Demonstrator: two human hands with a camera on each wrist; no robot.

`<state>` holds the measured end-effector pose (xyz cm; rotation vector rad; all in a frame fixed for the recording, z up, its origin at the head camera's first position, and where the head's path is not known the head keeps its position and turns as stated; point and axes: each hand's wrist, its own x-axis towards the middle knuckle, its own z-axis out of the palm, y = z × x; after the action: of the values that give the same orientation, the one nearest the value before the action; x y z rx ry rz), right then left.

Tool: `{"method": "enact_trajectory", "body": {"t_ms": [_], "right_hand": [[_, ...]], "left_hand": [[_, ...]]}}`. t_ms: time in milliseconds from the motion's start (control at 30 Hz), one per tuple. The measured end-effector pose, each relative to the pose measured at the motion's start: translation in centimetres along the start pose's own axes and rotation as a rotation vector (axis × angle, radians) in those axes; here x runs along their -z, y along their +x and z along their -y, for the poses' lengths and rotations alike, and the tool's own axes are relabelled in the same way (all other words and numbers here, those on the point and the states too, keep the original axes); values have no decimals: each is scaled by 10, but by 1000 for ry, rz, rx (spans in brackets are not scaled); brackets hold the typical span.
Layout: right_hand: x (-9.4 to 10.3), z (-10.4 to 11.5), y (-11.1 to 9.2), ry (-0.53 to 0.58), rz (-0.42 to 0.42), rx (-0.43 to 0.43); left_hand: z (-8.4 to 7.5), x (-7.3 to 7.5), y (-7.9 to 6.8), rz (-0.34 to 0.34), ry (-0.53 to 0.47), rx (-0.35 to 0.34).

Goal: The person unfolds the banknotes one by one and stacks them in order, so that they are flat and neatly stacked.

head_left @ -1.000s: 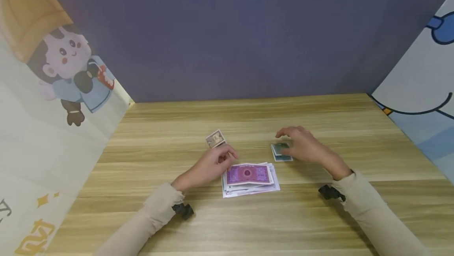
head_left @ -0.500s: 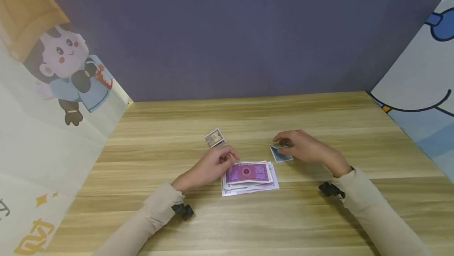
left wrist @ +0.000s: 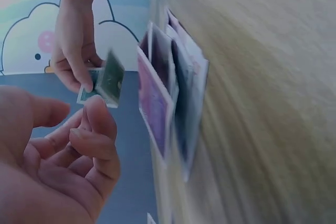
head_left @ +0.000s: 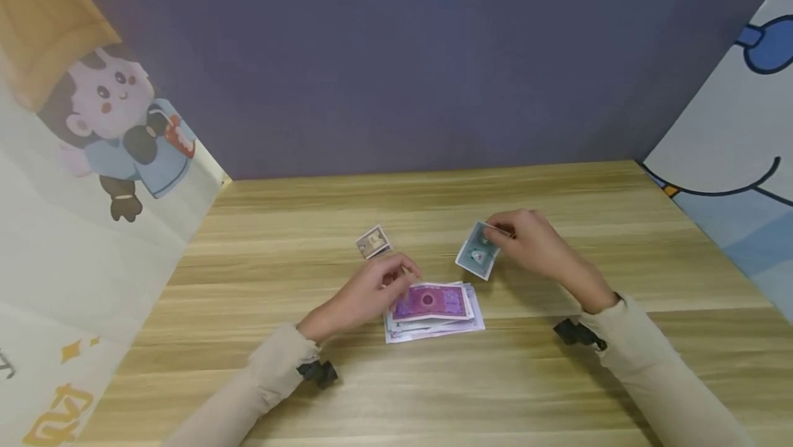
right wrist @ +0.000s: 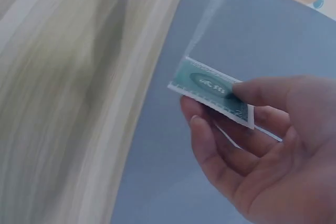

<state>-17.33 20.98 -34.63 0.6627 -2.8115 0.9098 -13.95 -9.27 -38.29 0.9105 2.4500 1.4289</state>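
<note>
Between the thumb and fingers of my right hand (head_left: 531, 244) is a small green folded banknote (head_left: 478, 254), lifted off the table. Its crease and pale border show in the right wrist view, the thumb on the printed face (right wrist: 212, 88). My left hand (head_left: 367, 290) hovers at the upper left of a loose pile of banknotes (head_left: 434, 328), a purple one (head_left: 431, 301) on top. In the left wrist view the left hand's fingers (left wrist: 97, 150) hang loosely bent with nothing between them. Behind the left hand lies a small brown folded banknote (head_left: 374, 241), partly hidden by it.
All of this is on a wood-grain table (head_left: 297, 213). A dark grey-blue panel (head_left: 421, 68) stands along the back edge, and printed cartoon panels (head_left: 37, 226) stand at the left and right sides. Dark wrist devices (head_left: 318, 372) sit below both cuffs.
My right hand has gripped the green banknote and raised it from the table, and the note has partly unfolded towards the left. The left hand, the pile and the brown note stay nearly as before.
</note>
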Motion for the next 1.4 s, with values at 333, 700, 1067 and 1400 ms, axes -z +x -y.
{"method": "enact_trajectory", "body": {"t_ms": [333,700,1067,1400], "right_hand": [[-20,36,1,89,-54,93],[-27,60,-4,164,-131,157],[-23,57,-10,458,-62,25],[-22,49,-8,708,185,-212]], "left_hand": [[-11,13,3,-111,-30,44],[-21,14,8,-18,-20,105],[-23,21,4,18,-171,29],[-24,29,3,-33,-289,30]]}}
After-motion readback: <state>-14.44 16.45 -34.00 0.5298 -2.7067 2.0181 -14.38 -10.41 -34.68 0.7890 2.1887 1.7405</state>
